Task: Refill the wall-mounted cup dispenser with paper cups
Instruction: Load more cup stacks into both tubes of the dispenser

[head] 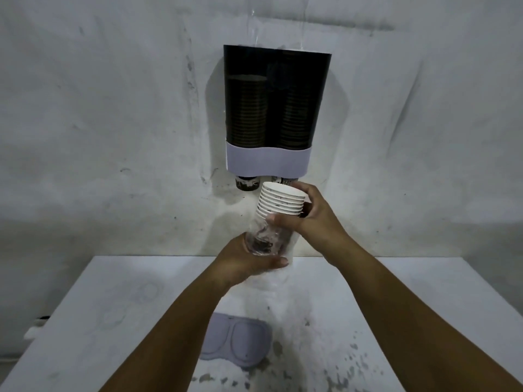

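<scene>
A dark see-through cup dispenser [276, 80] with a pale band at its base hangs on the wall, top open. Two stacks of cups show inside it, and cup bottoms [247, 184] poke out underneath. Just below it I hold a stack of white paper cups [280, 203], its lower part inside a clear plastic sleeve [263, 239]. My left hand [249, 261] grips the sleeved bottom of the stack. My right hand [308, 213] is wrapped around the bare upper cups near their rims.
A white table [113, 321] stands below against the grey wall, its right part stained with dark spots. The dispenser's pale two-holed lid [236, 342] lies flat near the table's front middle. A white object [35, 328] sits past the left edge.
</scene>
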